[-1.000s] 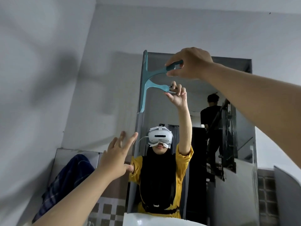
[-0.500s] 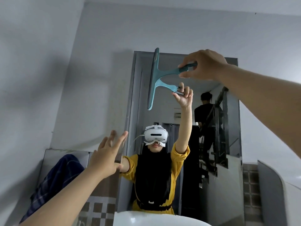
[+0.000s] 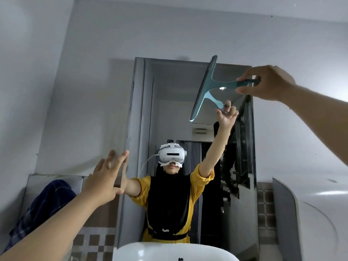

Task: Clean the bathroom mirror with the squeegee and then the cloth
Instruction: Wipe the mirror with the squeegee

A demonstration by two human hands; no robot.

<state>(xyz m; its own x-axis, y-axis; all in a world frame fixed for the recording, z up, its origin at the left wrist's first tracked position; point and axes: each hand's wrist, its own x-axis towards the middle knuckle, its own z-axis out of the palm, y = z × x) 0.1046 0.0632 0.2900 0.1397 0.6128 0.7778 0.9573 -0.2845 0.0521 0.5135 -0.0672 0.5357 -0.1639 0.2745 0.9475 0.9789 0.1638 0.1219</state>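
Note:
The tall bathroom mirror (image 3: pixel 169 102) hangs on the grey wall ahead and reflects a person in a yellow top wearing a headset. A teal squeegee (image 3: pixel 205 87) rests with its blade nearly upright against the mirror's upper right part. My right hand (image 3: pixel 267 82) is shut on the squeegee's handle, at the mirror's top right corner. My left hand (image 3: pixel 105 178) is raised with fingers spread at the mirror's lower left edge and holds nothing. I see no cleaning cloth that I can identify for certain.
A white basin (image 3: pixel 175 251) sits directly below the mirror. A dark blue checked fabric (image 3: pixel 41 210) hangs at the lower left by a tiled wall (image 3: pixel 90 242). A curved white fixture (image 3: pixel 310 213) stands at the right.
My right hand has swept the squeegee across the top of the mirror from its left edge to the right side. My left hand stays open near the left edge.

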